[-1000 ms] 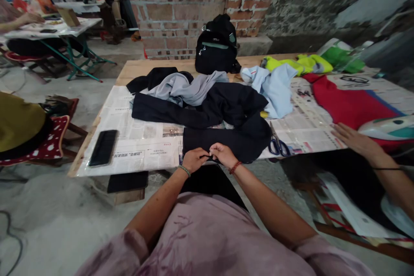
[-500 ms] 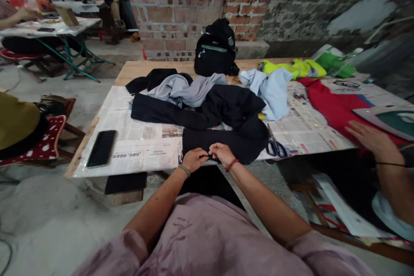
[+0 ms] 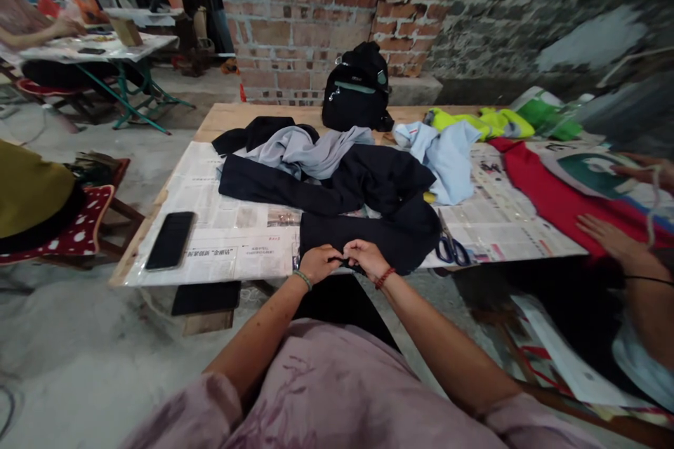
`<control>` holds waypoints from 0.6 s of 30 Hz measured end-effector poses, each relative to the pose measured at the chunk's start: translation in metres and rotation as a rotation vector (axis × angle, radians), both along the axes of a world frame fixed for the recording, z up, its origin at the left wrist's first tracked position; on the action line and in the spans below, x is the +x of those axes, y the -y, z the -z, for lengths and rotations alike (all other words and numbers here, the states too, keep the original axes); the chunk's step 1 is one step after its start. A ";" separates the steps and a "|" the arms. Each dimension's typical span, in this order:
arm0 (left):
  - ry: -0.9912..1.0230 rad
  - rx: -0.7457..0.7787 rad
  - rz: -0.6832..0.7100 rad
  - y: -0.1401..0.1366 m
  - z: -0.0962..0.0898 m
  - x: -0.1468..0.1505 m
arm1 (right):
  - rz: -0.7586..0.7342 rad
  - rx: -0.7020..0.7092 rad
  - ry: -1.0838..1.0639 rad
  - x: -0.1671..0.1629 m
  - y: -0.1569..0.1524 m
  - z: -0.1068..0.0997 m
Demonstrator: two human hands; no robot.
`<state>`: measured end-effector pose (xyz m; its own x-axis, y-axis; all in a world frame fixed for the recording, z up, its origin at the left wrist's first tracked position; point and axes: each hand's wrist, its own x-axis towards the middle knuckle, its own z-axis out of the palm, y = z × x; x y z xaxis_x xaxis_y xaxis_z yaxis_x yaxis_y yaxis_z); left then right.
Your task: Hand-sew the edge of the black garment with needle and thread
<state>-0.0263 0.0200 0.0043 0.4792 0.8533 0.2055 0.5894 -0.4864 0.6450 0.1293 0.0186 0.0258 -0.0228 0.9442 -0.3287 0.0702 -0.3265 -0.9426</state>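
A dark navy garment (image 3: 363, 233) lies across the newspaper-covered table (image 3: 221, 252), its near part at the front edge. My left hand (image 3: 319, 264) is closed on that near edge, thumb and finger pinched together. Close beside it, my right hand (image 3: 367, 257) pinches the same edge, fingertips almost meeting the left ones. A small dark bit of cloth shows between the two hands; finer detail there is too small to make out. To the right of the garment rest scissors (image 3: 451, 250) with dark blue handles.
A phone (image 3: 170, 240) lies on the left. Behind are grey cloth (image 3: 295, 147), a light blue garment (image 3: 453, 161), a black backpack (image 3: 357, 95) and a yellow vest (image 3: 484, 123). At right, a co-worker's hand (image 3: 613, 242) rests by red cloth (image 3: 537, 182) and an iron (image 3: 590, 168).
The co-worker's iron has moved left and farther back over the red cloth, and a second hand shows at it. My hands keep their pinch, with the view slightly shifted.
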 end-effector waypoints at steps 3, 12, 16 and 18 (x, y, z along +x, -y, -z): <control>-0.048 0.011 0.009 -0.002 0.003 0.001 | 0.068 0.032 -0.029 -0.006 0.002 0.001; -0.201 0.080 0.110 0.000 0.002 0.002 | 0.255 0.036 -0.033 0.003 -0.010 0.008; -0.192 0.077 0.103 0.002 0.001 0.001 | 0.222 0.027 -0.112 0.018 -0.014 0.001; -0.187 0.063 0.098 0.001 0.001 0.001 | 0.182 0.017 -0.213 0.019 -0.012 -0.004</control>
